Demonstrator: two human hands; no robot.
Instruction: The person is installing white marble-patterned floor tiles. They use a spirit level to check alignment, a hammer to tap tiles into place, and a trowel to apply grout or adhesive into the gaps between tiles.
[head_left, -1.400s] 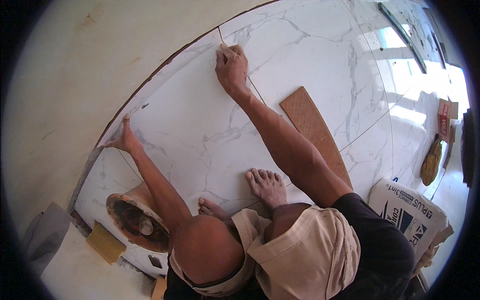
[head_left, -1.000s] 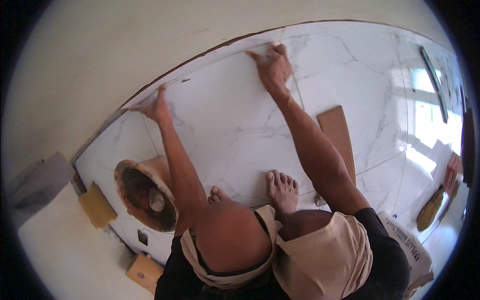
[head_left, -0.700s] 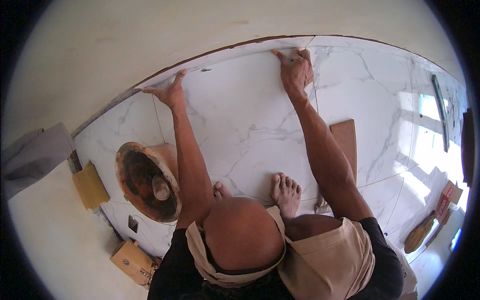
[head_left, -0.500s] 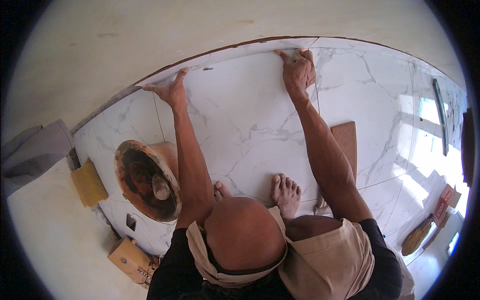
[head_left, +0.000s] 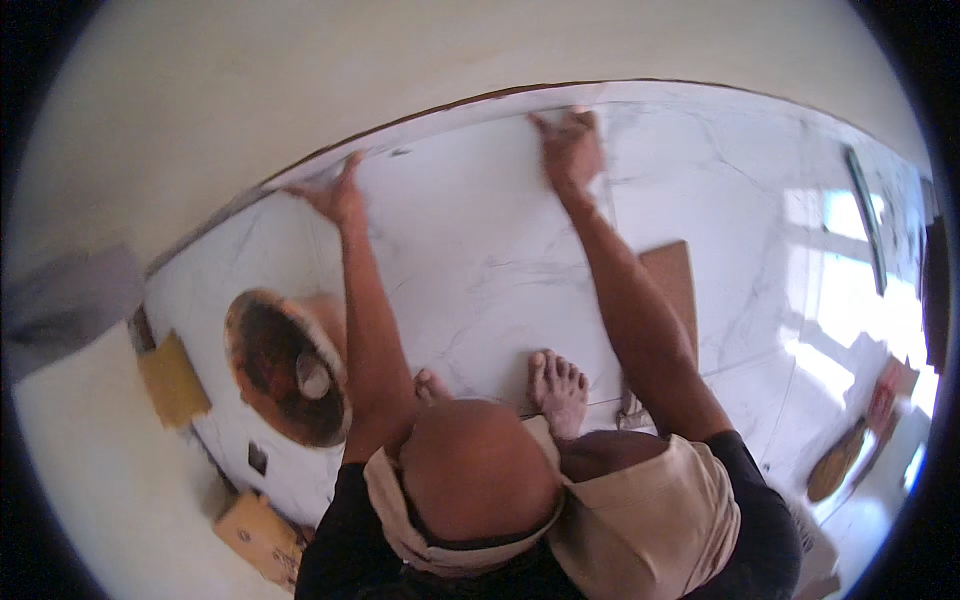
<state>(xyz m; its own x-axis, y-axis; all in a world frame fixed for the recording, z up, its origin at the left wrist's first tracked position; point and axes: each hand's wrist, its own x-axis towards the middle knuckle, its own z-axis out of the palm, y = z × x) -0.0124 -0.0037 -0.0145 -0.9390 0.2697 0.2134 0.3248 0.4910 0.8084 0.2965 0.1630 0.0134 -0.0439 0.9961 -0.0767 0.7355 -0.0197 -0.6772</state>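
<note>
1. Skirting strip [head_left: 460,117], pale marbled, sits at the foot of the wall [head_left: 450,50], against the floor tiles [head_left: 470,230]. It runs past both my hands.
2. My left hand [head_left: 337,198]: spread wide, digits well apart, at the strip's left part. Lopsided pressure here could tip it or slide it sideways.
3. My right hand [head_left: 572,148]: fingers curled, one digit stuck out leftward, by the strip. Too blurred; cannot tell whether it pinches anything. Were it pushing harder than the left, one end could stand off the wall.
4. Strip's top edge looks dark and uneven. Grit behind could prevent flush seating.
5. Bucket [head_left: 328,318] just beside my left forearm [head_left: 370,320]; a careless elbow could knock it over.
6. Brown board [head_left: 668,282] near my bare foot [head_left: 560,395]; stepping on it could cost me balance.
</note>
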